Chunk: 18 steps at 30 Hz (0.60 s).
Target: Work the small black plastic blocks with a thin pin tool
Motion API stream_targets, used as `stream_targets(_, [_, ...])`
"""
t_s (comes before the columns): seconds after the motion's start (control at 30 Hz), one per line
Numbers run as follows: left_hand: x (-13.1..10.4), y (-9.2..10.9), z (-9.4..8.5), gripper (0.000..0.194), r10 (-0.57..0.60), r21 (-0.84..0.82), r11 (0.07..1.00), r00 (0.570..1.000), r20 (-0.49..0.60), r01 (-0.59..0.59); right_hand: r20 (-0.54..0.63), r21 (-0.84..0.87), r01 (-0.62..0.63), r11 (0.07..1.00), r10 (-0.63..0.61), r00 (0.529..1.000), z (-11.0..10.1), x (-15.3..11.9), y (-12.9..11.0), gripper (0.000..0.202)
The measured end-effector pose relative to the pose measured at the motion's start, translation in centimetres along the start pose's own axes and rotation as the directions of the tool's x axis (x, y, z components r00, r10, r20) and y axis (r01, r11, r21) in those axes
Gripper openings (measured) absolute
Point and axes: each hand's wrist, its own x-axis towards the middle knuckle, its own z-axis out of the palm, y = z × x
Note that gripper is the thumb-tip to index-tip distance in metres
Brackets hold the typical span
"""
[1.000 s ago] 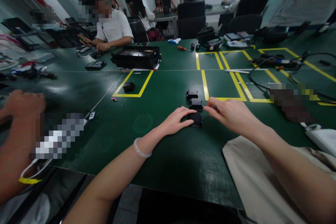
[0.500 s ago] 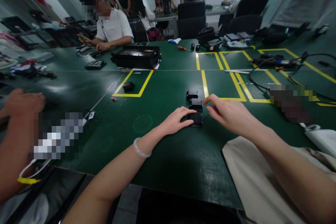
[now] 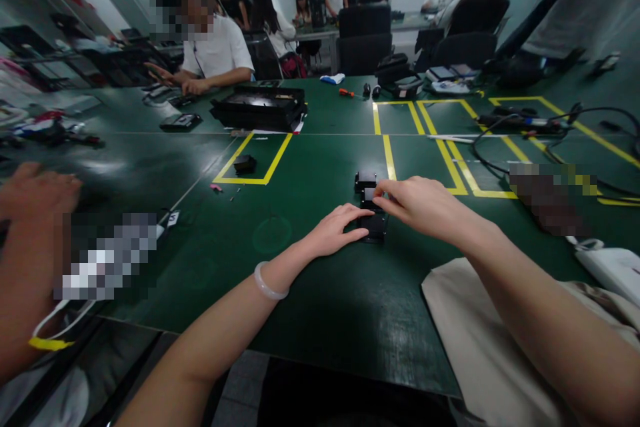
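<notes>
Three small black blocks stand in a column on the green table [image 3: 320, 293]: a far one [image 3: 367, 179], a middle one [image 3: 368, 196] and a near one [image 3: 374, 229]. My left hand [image 3: 336, 230] rests at the left side of the near block, thumb and fingers spread around it. Over the right part of the middle block is my right hand [image 3: 410, 200], its thumb and index finger pinched together. Whatever lies between those fingertips is too small or hidden to make out.
A black tray [image 3: 260, 107] stands at the back left, with a small black part [image 3: 245, 163] in a yellow taped outline. Beige cloth [image 3: 450, 320] lies near my right forearm. A person's arm [image 3: 35, 247] rests at far left; cables [image 3: 480, 153] lie right.
My right hand has moved left, from beside the middle block to over its right part, and its thumb and index finger have closed together. My left hand has stayed put.
</notes>
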Motion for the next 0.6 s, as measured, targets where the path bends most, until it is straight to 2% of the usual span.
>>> stream_targets(0.2, [0.0, -0.1, 0.1, 0.04, -0.003, 0.009, 1.0, 1.0, 0.002, 0.003, 0.063, -0.013, 0.037, 0.999, -0.037, 0.997, -0.2, 0.4, -0.2, 0.041])
stream_targets(0.4, [0.0, 0.2, -0.2, 0.041, -0.018, 0.003, 1.0, 1.0, 0.014, 0.018, 0.059, 0.006, -0.007, 1.0, 0.007, 0.998, -0.5, -0.6, 0.7, 0.029])
stream_targets(0.6, [0.0, 0.3, -0.2, 0.041, -0.018, -0.005, 1.0, 1.0, 0.012, 0.018, 0.042, 0.085, 0.027, 0.996, -0.031, 0.999, -0.6, -0.8, 1.0, 0.022])
